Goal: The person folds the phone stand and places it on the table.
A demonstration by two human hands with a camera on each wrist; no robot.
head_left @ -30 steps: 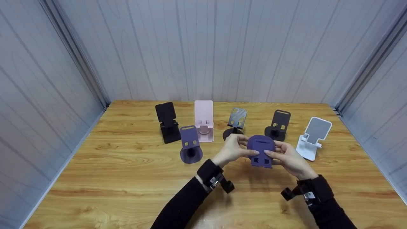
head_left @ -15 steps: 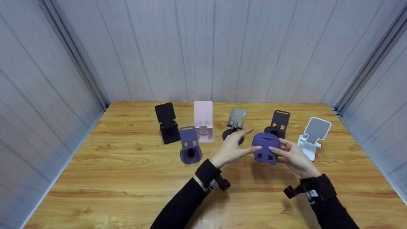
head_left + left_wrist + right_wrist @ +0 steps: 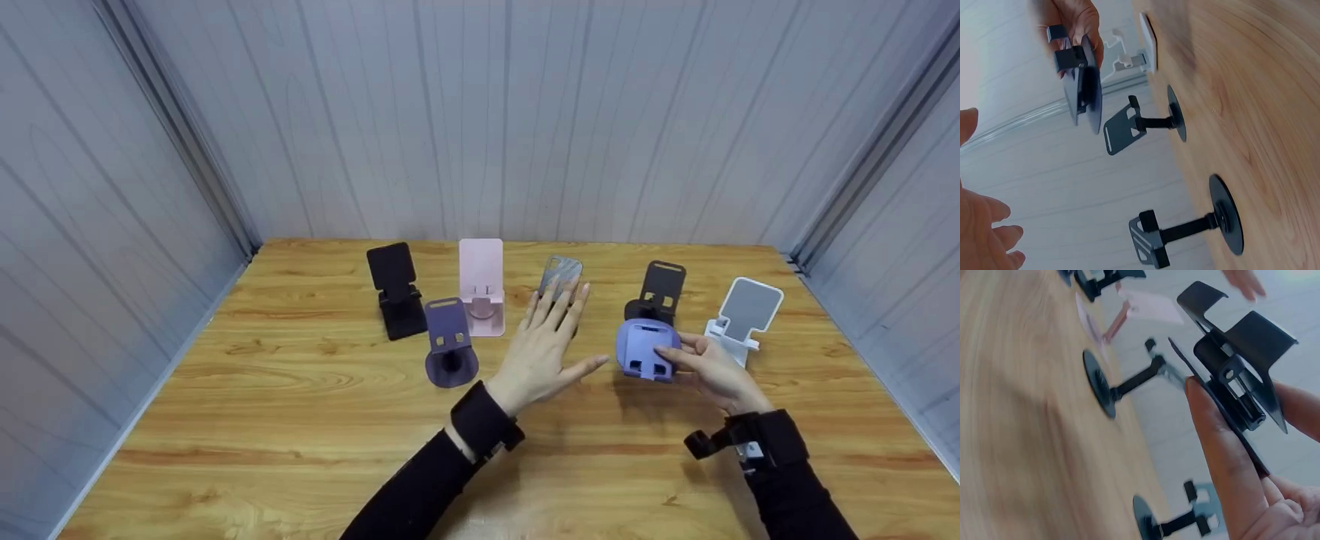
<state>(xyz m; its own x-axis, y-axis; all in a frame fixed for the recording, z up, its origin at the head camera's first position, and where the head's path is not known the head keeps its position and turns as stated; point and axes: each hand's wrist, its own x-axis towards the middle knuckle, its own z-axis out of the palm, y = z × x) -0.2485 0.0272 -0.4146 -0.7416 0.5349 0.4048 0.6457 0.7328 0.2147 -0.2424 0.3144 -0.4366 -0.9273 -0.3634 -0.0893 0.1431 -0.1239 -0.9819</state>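
Right hand (image 3: 716, 375) pinches folded purple stand (image 3: 643, 346), raised off table (image 3: 300, 465); left hand (image 3: 535, 364) apart, fingers spread. Advised: even pinch, fingertips clear of hinge (image 3: 1230, 374)

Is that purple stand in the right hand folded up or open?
Folded: the purple stand in the right hand has its plate close along its round base.

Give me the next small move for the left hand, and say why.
Probably bring the left hand over to the folded purple stand: its fingers are spread and hold nothing, while the right hand alone grips that stand above the table.
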